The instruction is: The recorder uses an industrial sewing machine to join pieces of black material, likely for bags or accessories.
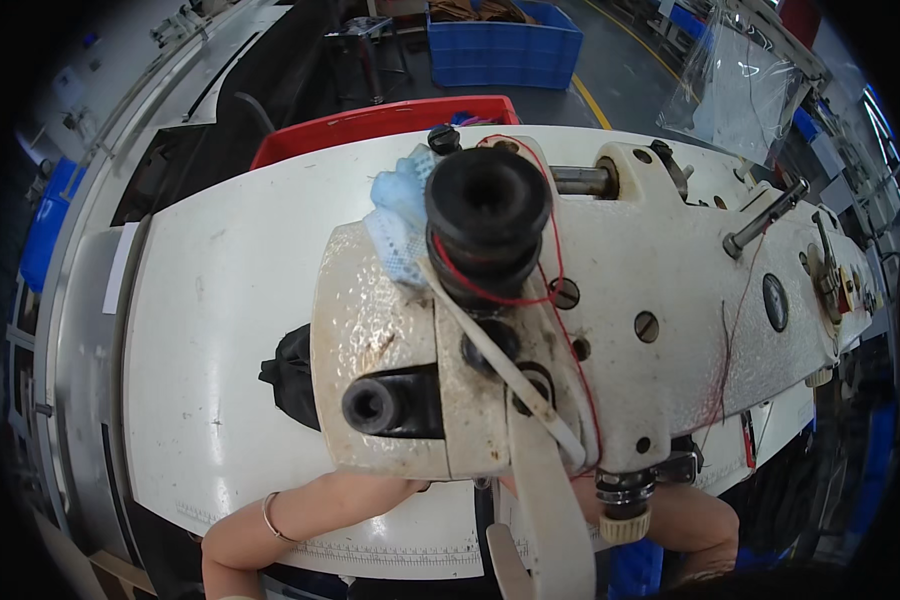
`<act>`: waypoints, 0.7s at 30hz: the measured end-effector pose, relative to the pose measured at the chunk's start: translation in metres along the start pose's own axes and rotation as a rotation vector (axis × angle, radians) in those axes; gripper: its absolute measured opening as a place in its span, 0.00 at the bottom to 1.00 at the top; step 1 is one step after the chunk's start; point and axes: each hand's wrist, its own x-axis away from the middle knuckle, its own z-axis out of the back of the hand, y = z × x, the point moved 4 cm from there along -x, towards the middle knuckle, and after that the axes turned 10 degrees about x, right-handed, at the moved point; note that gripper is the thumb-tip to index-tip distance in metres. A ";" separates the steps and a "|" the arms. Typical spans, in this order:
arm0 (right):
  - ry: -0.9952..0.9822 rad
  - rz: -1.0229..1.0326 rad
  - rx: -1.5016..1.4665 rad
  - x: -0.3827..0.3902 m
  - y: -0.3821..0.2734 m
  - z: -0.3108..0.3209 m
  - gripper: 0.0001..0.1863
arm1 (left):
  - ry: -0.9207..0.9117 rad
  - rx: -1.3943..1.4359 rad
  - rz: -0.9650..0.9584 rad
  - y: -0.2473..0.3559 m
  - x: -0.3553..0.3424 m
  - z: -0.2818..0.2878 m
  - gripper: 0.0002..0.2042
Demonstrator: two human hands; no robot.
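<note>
An off-white sewing machine head (690, 350) fills the middle of my view, with a black knob (487, 205) on top, wound with red thread (558, 250). A crumpled pale blue cloth (395, 225) is tucked beside the knob, and a white strap (500, 360) slants downward. My left forearm, with a bracelet, reaches from the lower left under the machine head; the left hand is hidden behind it. My right forearm comes in at the lower right, its hand hidden behind the machine too. Black material (295, 380) shows at the head's left side on the white worktable (200, 330).
A red bin (320, 130) sits just behind the table. Farther back are a blue crate (500, 55) holding brown items, a metal stool (368, 50) and a yellow floor line. Clear plastic sheeting (720, 100) hangs at the upper right. Metal rails (100, 330) run along the left.
</note>
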 end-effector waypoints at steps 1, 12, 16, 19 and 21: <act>0.012 0.025 0.013 -0.004 -0.001 0.004 0.11 | 0.006 0.006 -0.001 0.000 0.005 -0.002 0.23; 0.019 -0.142 0.020 -0.013 -0.029 0.008 0.12 | 0.246 0.425 0.032 0.001 -0.025 0.050 0.23; -0.016 -0.099 -0.040 -0.017 -0.026 0.005 0.12 | 0.182 0.270 -0.005 0.014 -0.018 0.039 0.24; 0.095 -0.182 -0.195 -0.015 -0.033 -0.015 0.13 | 0.369 0.082 -0.226 0.022 -0.025 0.048 0.23; 0.192 -0.336 -0.285 -0.002 -0.029 -0.012 0.13 | 0.353 0.100 -0.217 0.021 -0.027 0.042 0.22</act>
